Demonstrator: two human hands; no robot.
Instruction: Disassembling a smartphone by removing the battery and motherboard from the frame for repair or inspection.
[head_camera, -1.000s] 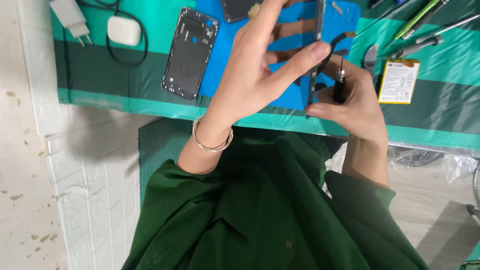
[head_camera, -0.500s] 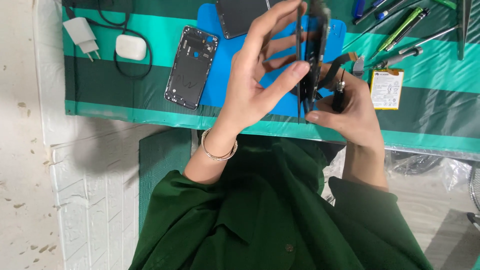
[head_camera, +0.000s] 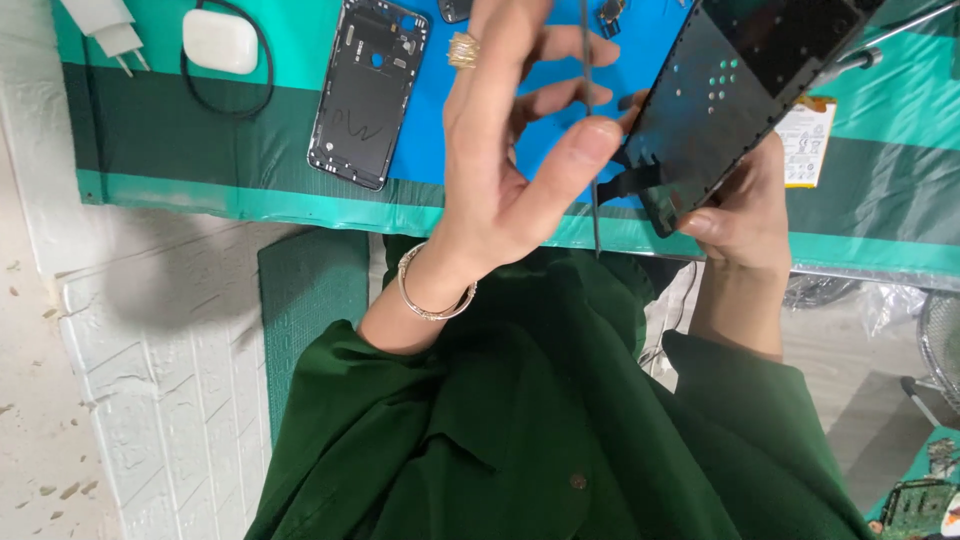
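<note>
A: What do the hands hold?
B: The right hand (head_camera: 745, 215) grips a dark phone panel (head_camera: 735, 95) at two o'clock, fingers wrapped behind it. The left hand (head_camera: 505, 165), fingers spread, pinches a thin metal tool (head_camera: 590, 120) upright.
A: And nearby?
B: A phone back cover (head_camera: 368, 90) lies at eleven o'clock on the blue mat (head_camera: 425, 130).

A dark phone screen panel (head_camera: 740, 95) sits at two o'clock, tilted. A white battery label (head_camera: 806, 140) with an orange edge lies at three o'clock of it, on the desk (head_camera: 200, 150).
</note>
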